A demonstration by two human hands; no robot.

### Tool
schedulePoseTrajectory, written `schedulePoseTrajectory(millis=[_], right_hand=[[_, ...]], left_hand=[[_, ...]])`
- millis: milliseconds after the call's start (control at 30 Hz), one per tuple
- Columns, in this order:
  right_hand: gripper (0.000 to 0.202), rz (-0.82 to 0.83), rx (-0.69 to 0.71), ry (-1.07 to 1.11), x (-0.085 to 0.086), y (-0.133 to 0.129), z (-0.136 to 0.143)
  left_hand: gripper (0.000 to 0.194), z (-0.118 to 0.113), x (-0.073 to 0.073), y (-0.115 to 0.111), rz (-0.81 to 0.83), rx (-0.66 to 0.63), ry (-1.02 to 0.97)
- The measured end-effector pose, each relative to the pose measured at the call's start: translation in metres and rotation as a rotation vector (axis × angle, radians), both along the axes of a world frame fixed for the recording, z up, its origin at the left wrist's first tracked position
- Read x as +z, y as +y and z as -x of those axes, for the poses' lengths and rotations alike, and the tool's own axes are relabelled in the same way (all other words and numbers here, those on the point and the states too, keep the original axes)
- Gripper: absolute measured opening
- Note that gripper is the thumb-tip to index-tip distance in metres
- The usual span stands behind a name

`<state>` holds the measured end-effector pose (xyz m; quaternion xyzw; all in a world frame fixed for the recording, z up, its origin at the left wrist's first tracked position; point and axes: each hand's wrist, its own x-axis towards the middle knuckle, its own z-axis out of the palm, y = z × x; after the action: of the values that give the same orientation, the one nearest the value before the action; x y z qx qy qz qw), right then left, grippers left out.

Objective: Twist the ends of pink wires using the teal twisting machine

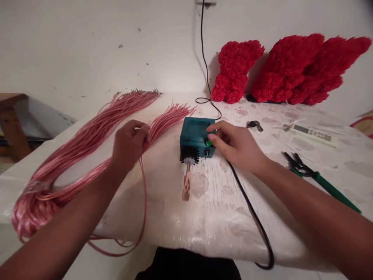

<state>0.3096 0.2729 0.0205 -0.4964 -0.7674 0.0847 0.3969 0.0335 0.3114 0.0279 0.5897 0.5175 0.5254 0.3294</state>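
Observation:
My left hand (131, 142) is closed at the loose ends of a bundle of pink cords (171, 118). One single pink cord (145, 194) runs down from its fingers and loops over the table's front edge. Beside my right hand (234, 144) stands a small teal motor box (199, 130) with a green button and a knob. Thumb and forefinger are apart there, close by the button, with nothing held; exact contact is unclear. A black-toothed wheel (189, 156) sits at the box's front, and a wooden clothespin-like clip (185, 188) is on its shaft.
The cord bundle's other half (96, 132) spreads over the left. Red ruffled flower-like bunches (294, 70) lean on the back wall. Green-handled pliers (323, 181), a pale remote-like device (313, 134) and a small dark item (255, 125) lie right. A black cable (247, 202) crosses the front edge.

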Motion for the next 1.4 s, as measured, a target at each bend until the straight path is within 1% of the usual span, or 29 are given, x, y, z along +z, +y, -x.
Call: schedulePoseTrajectory(millis=[100, 233, 333, 433, 500, 567, 633, 833, 1167, 1300, 1400], right_hand=[[0.020, -0.027, -0.066, -0.041, -0.008, 0.001, 0.004], [0.021, -0.048, -0.129, -0.061, -0.021, -0.002, 0.004], [0.023, -0.041, -0.129, -0.042, -0.028, 0.000, 0.004], [0.024, -0.034, -0.113, -0.013, -0.033, 0.002, 0.003], [0.025, -0.032, -0.109, -0.003, -0.036, 0.002, 0.003], [0.025, -0.027, -0.101, 0.001, -0.038, 0.002, 0.002], [0.026, -0.022, -0.095, 0.007, -0.039, 0.002, 0.002], [0.026, -0.011, -0.105, 0.028, -0.040, 0.001, 0.002], [0.025, 0.021, -0.088, 0.065, -0.043, 0.001, 0.001], [0.024, 0.012, -0.091, 0.066, -0.042, 0.001, 0.001], [0.023, 0.017, -0.090, 0.071, -0.041, 0.000, 0.003]], left_hand=[[0.009, -0.010, -0.010, 0.006, 0.030, -0.081, 0.127], [0.013, -0.015, -0.012, 0.001, 0.049, -0.149, 0.248], [0.016, -0.014, -0.013, 0.003, 0.112, -0.231, 0.234], [0.018, -0.012, -0.022, 0.008, 0.183, -0.316, 0.192], [0.020, -0.010, -0.029, 0.009, 0.222, -0.348, 0.196], [0.022, -0.008, -0.033, 0.007, 0.248, -0.386, 0.208], [0.022, -0.007, -0.034, 0.004, 0.239, -0.417, 0.229], [0.020, -0.008, -0.029, 0.001, 0.149, -0.392, 0.294], [0.019, -0.013, -0.026, -0.002, 0.125, -0.407, 0.322], [0.019, -0.013, -0.027, -0.006, 0.126, -0.410, 0.389], [0.017, -0.013, -0.028, -0.009, 0.106, -0.446, 0.457]])
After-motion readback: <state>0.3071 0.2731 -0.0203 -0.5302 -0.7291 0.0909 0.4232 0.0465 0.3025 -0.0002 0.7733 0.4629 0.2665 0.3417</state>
